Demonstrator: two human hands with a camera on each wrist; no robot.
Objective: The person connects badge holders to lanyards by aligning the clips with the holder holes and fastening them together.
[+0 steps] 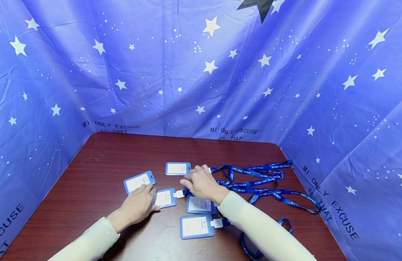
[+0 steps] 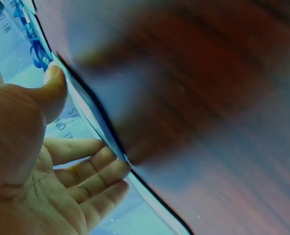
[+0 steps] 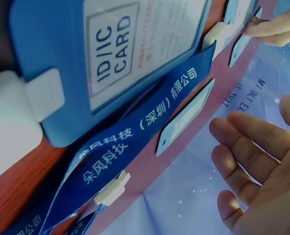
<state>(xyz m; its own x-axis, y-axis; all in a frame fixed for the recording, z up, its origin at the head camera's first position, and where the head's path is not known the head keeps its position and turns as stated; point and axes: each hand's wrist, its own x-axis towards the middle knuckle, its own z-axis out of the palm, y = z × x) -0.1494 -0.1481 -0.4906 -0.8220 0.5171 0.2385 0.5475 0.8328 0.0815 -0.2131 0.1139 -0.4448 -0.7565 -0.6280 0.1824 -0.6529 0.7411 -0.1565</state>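
A blue-framed badge holder point(image 1: 166, 198) lies on the table with a white clip attached. My left hand point(image 1: 135, 206) holds its left end, thumb and fingers at opposite edges, as in the left wrist view. Those fingers also lie against a loose badge holder point(image 1: 139, 182) without a clip. My right hand point(image 1: 201, 183) hovers over the lanyards, its fingers loosely bent and holding nothing in the right wrist view. Beyond its fingertips lies another badge holder point(image 1: 177, 169). Under the right wrist are a badge holder point(image 1: 201, 204) and a nearer one point(image 1: 197, 226), both printed ID/IC CARD.
Blue printed lanyards point(image 1: 253, 190) spread in loops over the right side of the dark red wooden table point(image 1: 106, 163). One lanyard loop point(image 1: 250, 250) trails near the right forearm. A blue star-patterned curtain point(image 1: 175, 72) encloses the back and sides.
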